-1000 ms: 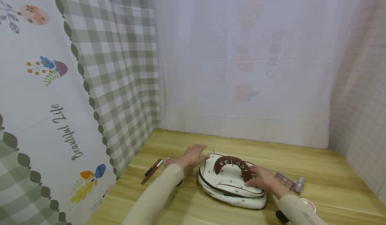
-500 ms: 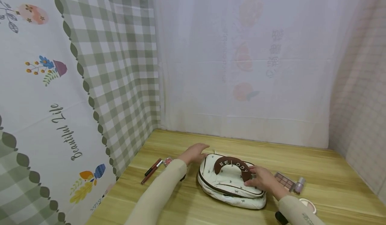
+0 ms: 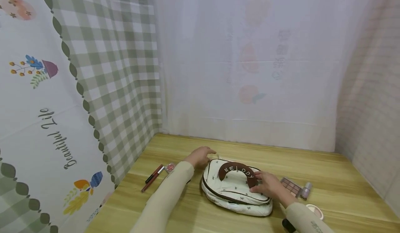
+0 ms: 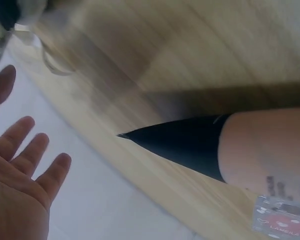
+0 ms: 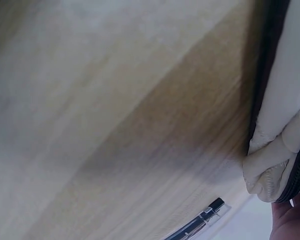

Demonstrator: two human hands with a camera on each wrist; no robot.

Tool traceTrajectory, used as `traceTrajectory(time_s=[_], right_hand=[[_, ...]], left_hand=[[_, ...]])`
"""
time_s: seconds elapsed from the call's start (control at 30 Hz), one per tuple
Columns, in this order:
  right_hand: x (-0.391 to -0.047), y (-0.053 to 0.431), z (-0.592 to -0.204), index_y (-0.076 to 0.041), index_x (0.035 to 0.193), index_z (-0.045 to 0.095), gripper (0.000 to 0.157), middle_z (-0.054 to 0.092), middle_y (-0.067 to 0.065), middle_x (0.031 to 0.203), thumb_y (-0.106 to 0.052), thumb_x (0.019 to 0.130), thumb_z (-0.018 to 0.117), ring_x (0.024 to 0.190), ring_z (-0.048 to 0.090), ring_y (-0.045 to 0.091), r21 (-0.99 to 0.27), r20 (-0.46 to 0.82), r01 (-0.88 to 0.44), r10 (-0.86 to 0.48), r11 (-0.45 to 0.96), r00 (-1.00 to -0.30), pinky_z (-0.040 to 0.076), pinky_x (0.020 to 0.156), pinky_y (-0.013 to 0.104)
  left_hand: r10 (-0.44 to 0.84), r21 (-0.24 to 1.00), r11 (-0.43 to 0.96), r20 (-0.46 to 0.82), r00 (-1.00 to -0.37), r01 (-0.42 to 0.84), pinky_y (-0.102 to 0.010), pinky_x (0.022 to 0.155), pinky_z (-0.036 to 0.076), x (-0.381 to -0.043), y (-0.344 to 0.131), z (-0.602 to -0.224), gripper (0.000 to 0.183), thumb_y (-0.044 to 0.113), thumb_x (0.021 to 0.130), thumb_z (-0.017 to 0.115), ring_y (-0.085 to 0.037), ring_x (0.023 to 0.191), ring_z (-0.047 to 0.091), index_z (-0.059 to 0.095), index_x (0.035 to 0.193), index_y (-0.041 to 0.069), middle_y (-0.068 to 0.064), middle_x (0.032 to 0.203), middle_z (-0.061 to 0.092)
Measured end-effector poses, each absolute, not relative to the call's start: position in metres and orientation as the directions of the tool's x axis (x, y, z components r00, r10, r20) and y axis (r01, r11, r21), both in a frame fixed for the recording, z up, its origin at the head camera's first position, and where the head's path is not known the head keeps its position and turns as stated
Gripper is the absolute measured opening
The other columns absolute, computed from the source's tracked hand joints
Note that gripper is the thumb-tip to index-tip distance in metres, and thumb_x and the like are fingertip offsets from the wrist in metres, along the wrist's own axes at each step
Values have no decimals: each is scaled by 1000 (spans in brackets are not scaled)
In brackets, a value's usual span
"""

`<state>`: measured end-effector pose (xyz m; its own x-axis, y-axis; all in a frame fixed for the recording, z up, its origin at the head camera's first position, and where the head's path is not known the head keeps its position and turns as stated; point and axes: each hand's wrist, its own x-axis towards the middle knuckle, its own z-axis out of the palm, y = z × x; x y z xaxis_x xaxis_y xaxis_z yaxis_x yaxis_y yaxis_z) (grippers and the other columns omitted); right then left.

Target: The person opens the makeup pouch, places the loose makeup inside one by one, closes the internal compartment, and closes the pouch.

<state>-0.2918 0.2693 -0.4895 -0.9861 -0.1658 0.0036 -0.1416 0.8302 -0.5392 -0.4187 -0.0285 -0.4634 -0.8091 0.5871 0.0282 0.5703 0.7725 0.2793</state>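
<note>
A white makeup bag [image 3: 237, 191] with a small bow print, dark piping and a brown handle [image 3: 239, 168] lettered MELODY sits on the table. My right hand [image 3: 270, 186] holds the handle's right end, thumb and fingers on either side of it. My left hand [image 3: 200, 156] hovers at the bag's far left corner, beside a pale loop [image 3: 218, 156]. In the left wrist view its fingers [image 4: 52, 172] are spread, with nothing between them; the pale loop [image 4: 57, 65] lies beyond. The right wrist view shows the bag's side [image 5: 285, 140] and only a sliver of hand.
Two lip gloss tubes [image 3: 152, 178] and a pink compact [image 3: 169, 167] lie left. On the right are an eyeshadow palette [image 3: 290, 186], a small bottle [image 3: 306, 190] and a round compact [image 3: 315, 211]. A peach tube [image 4: 265, 150] with a black pointed cap shows near the left wrist.
My left hand has drawn in from above the bag's left edge to its far left corner near the loop. The right hand stays on the handle. The head view has shifted slightly.
</note>
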Motion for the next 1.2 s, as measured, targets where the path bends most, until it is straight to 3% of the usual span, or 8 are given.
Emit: traceTrajectory(time_s=[0.23,0.47,0.6,0.77,1.0,1.2], right_hand=[[-292,270,-492,9,118,66,68,59,25,131,-38,73,88,125,46,51,-513,18,-163,-180,843,-984,38,99,62],[-291,268,-492,7,117,68,66,59,23,132,-36,71,89,125,46,50,-520,20,-147,-160,841,-987,37,100,62],[-291,267,-493,7,117,68,65,59,22,132,-36,71,89,125,46,50,-528,11,-141,-159,837,-987,38,99,62],[-290,266,-494,6,117,69,64,59,22,133,-33,71,89,126,46,50,-537,12,-134,-152,833,-988,38,100,62],[-288,266,-492,8,117,68,65,59,22,132,-34,72,89,125,47,49,-526,26,-157,-168,836,-985,38,100,61],[-289,266,-492,9,117,67,67,59,22,132,-35,72,89,125,47,49,-517,19,-151,-165,843,-986,38,100,61]], left_hand=[[630,272,747,3,-777,607,-39,112,34,-432,-30,-474,48,4,93,65,-29,133,46,62,137,23,-13,144,51],[655,397,705,-45,-755,588,-41,114,30,-437,-26,-486,56,-7,93,56,-32,140,38,63,136,28,-12,153,41],[668,419,694,-71,-740,586,-41,114,30,-438,-25,-489,51,-9,93,56,-34,140,38,68,130,22,-14,153,40],[677,324,708,-62,-733,627,-36,113,33,-438,-24,-489,41,-8,92,57,-33,137,42,73,122,14,-16,147,47],[672,358,712,-101,-733,604,-39,116,26,-444,-26,-497,39,1,97,57,-31,142,34,68,130,18,-13,153,40],[735,292,649,-1,-678,703,-34,104,42,-453,-29,-503,35,0,98,48,-29,125,53,75,116,13,-14,132,58]])
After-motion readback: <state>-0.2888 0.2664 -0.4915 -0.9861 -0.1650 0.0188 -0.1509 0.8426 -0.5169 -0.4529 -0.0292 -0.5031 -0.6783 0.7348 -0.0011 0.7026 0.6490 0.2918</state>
